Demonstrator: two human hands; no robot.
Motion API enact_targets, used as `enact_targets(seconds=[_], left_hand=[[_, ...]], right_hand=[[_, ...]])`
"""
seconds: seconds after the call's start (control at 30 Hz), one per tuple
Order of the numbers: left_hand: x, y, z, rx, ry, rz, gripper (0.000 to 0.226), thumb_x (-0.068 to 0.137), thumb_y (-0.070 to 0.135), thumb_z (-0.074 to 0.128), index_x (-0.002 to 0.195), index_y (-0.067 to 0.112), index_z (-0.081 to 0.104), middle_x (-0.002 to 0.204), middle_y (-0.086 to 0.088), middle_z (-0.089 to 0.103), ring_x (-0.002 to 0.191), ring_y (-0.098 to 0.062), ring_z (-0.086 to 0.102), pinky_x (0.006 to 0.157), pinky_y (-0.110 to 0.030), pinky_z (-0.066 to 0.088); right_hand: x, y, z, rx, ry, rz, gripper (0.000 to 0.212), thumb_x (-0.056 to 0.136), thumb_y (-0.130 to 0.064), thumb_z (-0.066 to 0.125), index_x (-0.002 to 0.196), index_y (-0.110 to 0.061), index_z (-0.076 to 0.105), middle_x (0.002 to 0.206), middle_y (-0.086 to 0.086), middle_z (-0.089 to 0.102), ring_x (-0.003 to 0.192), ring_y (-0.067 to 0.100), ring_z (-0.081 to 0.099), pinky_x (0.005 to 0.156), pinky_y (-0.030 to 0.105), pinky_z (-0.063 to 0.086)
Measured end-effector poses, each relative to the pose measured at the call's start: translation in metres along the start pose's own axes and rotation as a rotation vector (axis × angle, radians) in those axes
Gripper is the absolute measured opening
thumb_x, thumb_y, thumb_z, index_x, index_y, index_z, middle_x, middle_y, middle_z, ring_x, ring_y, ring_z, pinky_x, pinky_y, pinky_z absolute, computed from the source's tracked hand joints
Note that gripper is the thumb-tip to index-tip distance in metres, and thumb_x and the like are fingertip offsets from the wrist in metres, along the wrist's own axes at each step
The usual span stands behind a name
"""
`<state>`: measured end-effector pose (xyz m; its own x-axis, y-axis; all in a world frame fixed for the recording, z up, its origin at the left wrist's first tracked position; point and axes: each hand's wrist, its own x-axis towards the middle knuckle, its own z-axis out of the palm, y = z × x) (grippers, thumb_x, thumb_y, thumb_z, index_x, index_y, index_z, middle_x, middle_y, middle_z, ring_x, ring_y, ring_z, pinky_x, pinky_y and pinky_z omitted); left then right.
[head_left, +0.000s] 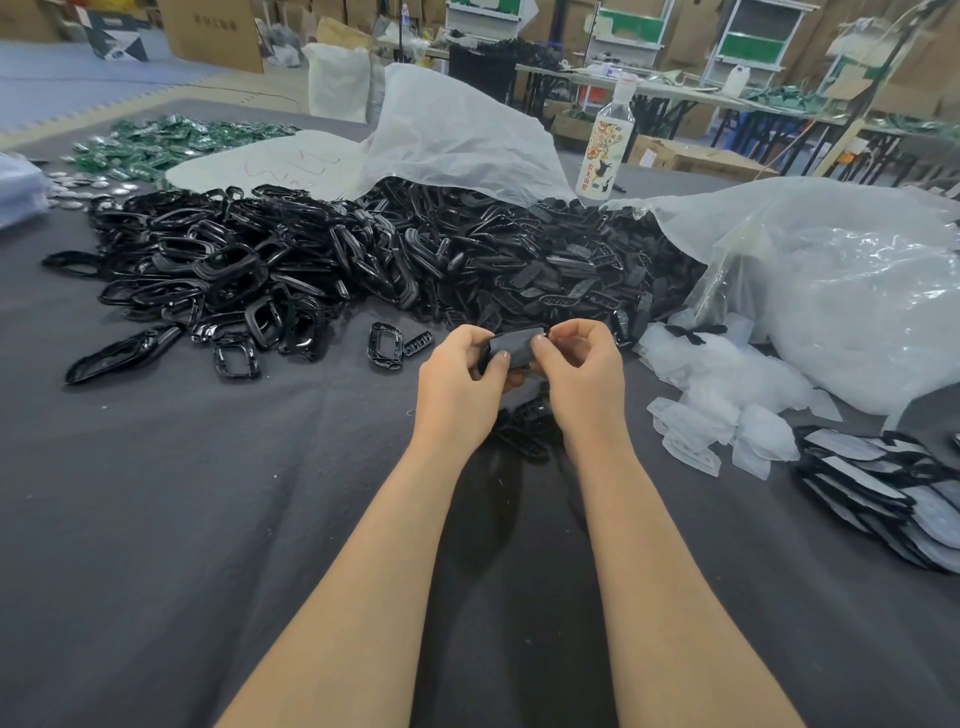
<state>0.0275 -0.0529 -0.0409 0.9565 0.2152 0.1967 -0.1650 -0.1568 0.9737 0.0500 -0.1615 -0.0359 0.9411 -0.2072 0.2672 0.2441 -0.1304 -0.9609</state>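
- The grey table holds it all – one table, with a cloth on top.
- Two big plastic sacks lie open: a white sack at the back and a clear sack on the right.
- The pile of black rings and the pile of flat black bits beside it have too many to count.
- The little clear bags and the stack of packed parts are also too many to count.
- One bottle stands upright behind the piles.
- The left hand and the right hand both have curled fingers and pinch one black part, held just above the table in front of the piles.
- The step looks like fitting or checking this part – next, it likely needs a firm squeeze, then a little clear bag.
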Motion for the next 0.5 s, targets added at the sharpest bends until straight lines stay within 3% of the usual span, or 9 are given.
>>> enact_targets(seconds=[0.1, 0.2, 0.37, 0.5], left_hand=[[-0.0001, 0.0006, -0.0006, -0.012, -0.014, 0.003, 0.013, 0.095, 0.004, 0.055, 0.092, 0.017, 0.056, 0.088, 0.0, 0.072, 0.073, -0.004, 0.071, 0.075, -0.023, 0.058], [0.0006, -0.0005, -0.0013, -0.015, -0.029, -0.005, 0.016, 0.095, 0.004, 0.054, 0.091, 0.019, 0.056, 0.088, 0.002, 0.072, 0.073, -0.005, 0.071, 0.078, -0.026, 0.058], [0.0018, -0.0012, -0.0009, -0.045, -0.044, -0.043, 0.019, 0.095, 0.003, 0.054, 0.092, 0.021, 0.057, 0.085, 0.002, 0.072, 0.072, -0.007, 0.071, 0.081, -0.034, 0.059], [0.0024, -0.0022, -0.0002, -0.046, -0.039, -0.052, 0.02, 0.094, 0.004, 0.054, 0.091, 0.023, 0.058, 0.086, 0.0, 0.072, 0.072, -0.008, 0.072, 0.083, -0.039, 0.059]], right_hand=[[0.0009, 0.0001, -0.0003, 0.086, 0.0, 0.068, 0.018, 0.088, -0.005, 0.064, 0.089, -0.02, 0.054, 0.091, 0.003, 0.062, 0.085, 0.014, 0.061, 0.079, 0.025, 0.054], [0.0024, -0.0003, -0.0015, 0.114, -0.029, 0.099, 0.017, 0.088, -0.005, 0.064, 0.089, -0.02, 0.057, 0.092, 0.003, 0.064, 0.08, 0.008, 0.062, 0.07, 0.016, 0.053], [0.0045, 0.0001, -0.0043, 0.099, -0.085, 0.12, 0.015, 0.088, -0.004, 0.063, 0.086, -0.019, 0.061, 0.086, 0.002, 0.068, 0.08, 0.015, 0.066, 0.075, 0.027, 0.055], [0.0046, 0.0008, -0.0023, 0.095, -0.054, 0.107, 0.018, 0.087, -0.002, 0.062, 0.082, -0.019, 0.06, 0.079, -0.002, 0.066, 0.073, 0.009, 0.063, 0.067, 0.021, 0.053]])
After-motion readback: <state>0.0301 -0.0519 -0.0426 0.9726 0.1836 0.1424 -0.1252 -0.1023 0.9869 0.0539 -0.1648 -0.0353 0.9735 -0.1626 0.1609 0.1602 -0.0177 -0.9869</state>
